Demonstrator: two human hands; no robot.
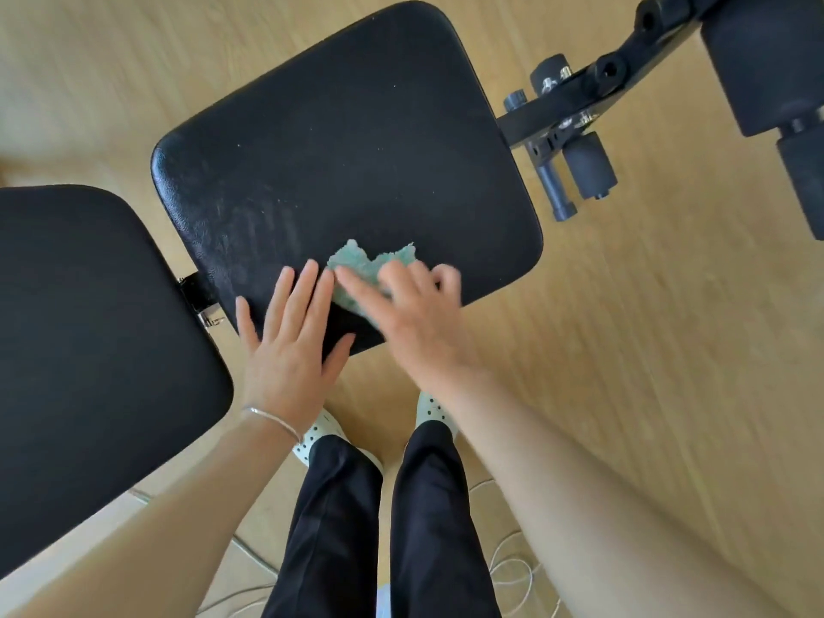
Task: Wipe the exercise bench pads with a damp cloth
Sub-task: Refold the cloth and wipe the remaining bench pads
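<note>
A black padded seat pad point(348, 140) fills the middle of the head view, with pale smears and specks on its near left part. A crumpled green cloth point(365, 265) lies on the pad's near edge. My right hand point(414, 318) presses on the cloth, blurred, with fingers spread over it. Just left of the cloth, my left hand point(287, 345) rests flat on the pad's near edge with fingers apart and nothing in it. A second, larger black pad point(89, 350) sits to the left, separated from the first by a narrow gap.
The bench's black metal frame point(575, 95) with knobs and foam rollers point(588, 165) extends to the upper right. Another black pad point(767, 55) is at the top right corner. My legs and white dotted shoes point(319, 432) stand on a light wood floor with a thin white cable point(512, 568).
</note>
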